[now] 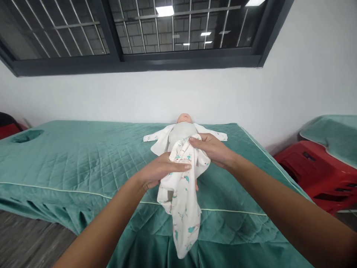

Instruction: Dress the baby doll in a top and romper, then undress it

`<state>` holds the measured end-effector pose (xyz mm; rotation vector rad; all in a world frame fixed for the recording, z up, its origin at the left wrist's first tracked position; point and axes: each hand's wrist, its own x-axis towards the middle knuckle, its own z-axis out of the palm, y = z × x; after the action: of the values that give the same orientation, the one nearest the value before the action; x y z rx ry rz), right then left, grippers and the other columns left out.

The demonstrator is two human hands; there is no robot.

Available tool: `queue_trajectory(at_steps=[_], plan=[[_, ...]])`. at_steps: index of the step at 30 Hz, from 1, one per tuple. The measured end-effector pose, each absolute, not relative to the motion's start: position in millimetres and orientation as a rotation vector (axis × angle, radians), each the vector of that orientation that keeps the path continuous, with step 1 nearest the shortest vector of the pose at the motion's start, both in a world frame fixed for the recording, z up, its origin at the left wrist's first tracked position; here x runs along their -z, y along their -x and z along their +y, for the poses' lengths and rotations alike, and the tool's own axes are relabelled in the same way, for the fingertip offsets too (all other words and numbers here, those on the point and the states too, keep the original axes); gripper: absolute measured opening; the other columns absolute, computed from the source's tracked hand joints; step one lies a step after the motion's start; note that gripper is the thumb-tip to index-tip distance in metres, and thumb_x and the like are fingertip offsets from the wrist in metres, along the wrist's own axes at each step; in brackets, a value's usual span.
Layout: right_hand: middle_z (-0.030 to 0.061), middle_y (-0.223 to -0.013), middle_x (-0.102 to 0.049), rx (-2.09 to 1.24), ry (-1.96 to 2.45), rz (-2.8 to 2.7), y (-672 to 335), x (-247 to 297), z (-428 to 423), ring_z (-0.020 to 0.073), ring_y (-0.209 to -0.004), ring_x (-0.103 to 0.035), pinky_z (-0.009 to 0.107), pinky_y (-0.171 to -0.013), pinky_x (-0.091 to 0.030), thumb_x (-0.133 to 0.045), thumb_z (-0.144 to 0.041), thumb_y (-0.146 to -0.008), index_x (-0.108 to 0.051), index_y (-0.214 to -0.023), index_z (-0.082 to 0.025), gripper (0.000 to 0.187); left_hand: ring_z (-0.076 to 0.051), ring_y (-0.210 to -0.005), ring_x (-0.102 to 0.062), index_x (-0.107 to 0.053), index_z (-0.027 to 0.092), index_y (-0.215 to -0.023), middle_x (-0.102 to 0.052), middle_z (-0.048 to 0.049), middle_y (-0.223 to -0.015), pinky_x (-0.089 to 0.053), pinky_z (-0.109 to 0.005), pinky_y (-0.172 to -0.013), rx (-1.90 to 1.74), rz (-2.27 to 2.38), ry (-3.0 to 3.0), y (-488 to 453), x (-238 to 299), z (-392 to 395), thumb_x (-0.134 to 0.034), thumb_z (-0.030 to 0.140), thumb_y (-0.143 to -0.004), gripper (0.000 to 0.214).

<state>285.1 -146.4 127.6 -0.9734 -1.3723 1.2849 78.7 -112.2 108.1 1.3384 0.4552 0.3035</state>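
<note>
One big teal quilted bed (69,160) fills most of the view, with a face hole (27,135) over by its far left corner. Off its right edge there's some red plastic furniture (315,171), well apart from everything else.

Baby doll (182,131) lies on its back near the far edge, right of centre, head toward the wall and legs pointing at the near edge. It's got an open white top (156,138) spread under it, sleeves out sideways.

Then the printed garment (182,208), white with little teal shapes. It's bunched up over the doll's lower half, and its long axis runs the same way as the doll. From the hands it droops down past the near edge of the bed.

Both hands are clamped on that cloth. The left hand (156,173) pinches it from the left side, thumb lying across the top, closer to the near edge. The right hand (214,149) has fingers curled on the upper bunched end, farther in and right by the doll's belly. So the garment sits between the two hands, with the loose end hanging below the left one. Can't tell if the doll's legs are inside it.
</note>
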Motion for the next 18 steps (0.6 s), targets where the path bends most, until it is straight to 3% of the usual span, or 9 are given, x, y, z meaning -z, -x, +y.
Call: queue_trajectory(at_steps=[4,8,12,16,18], plan=[[0.0019,-0.082,-0.073,-1.380,1.034,-1.467,-290,-110,-137,0.0140,-0.073,-0.065,0.025,-0.067,-0.050,-0.073,-0.053,-0.083,-0.073,-0.088,-0.017,0.036,-0.025,-0.091,-0.072,-0.072,0.014,-0.108,-0.076,-0.0112,-0.102,-0.058,-0.035,-0.079,-0.592,0.552,-1.270,-81,-98,-90,-0.081,0.036,-0.076,0.039],[0.0024,-0.091,-0.074,-1.392,1.182,-1.690,-287,-101,-136,0.0165,-0.083,-0.066,0.026,-0.072,-0.050,-0.080,-0.047,-0.077,-0.076,-0.093,-0.017,0.034,-0.021,-0.075,-0.070,-0.072,0.013,-0.100,-0.076,-0.0083,-0.090,-0.055,-0.030,-0.067,-0.742,0.530,-1.235,-91,-89,-81,-0.080,0.039,-0.077,0.035],[0.0036,-0.087,-0.075,-1.290,1.143,-1.465,-284,-103,-134,0.0171,-0.079,-0.066,0.026,-0.069,-0.051,-0.080,-0.046,-0.077,-0.075,-0.088,-0.017,0.032,-0.023,-0.079,-0.071,-0.072,0.015,-0.111,-0.076,-0.0092,-0.095,-0.056,-0.031,-0.069,-0.643,0.536,-1.282,-91,-88,-85,-0.080,0.042,-0.077,0.044],[0.0064,-0.091,-0.076,-1.340,0.952,-1.167,-283,-107,-135,0.0188,-0.080,-0.070,0.029,-0.076,-0.056,-0.076,-0.046,-0.081,-0.074,-0.098,-0.018,0.033,-0.028,-0.096,-0.072,-0.072,0.014,-0.114,-0.076,-0.0121,-0.107,-0.057,-0.037,-0.082,-0.375,0.475,-1.383,-86,-90,-95,-0.084,0.035,-0.074,0.047],[0.0076,-0.094,-0.076,-1.385,0.894,-1.078,-280,-107,-138,0.0191,-0.080,-0.070,0.030,-0.077,-0.057,-0.073,-0.047,-0.084,-0.073,-0.102,-0.017,0.035,-0.029,-0.100,-0.072,-0.070,0.014,-0.116,-0.076,-0.0127,-0.110,-0.057,-0.038,-0.085,-0.456,0.463,-1.313,-86,-90,-96,-0.085,0.032,-0.073,0.049]])
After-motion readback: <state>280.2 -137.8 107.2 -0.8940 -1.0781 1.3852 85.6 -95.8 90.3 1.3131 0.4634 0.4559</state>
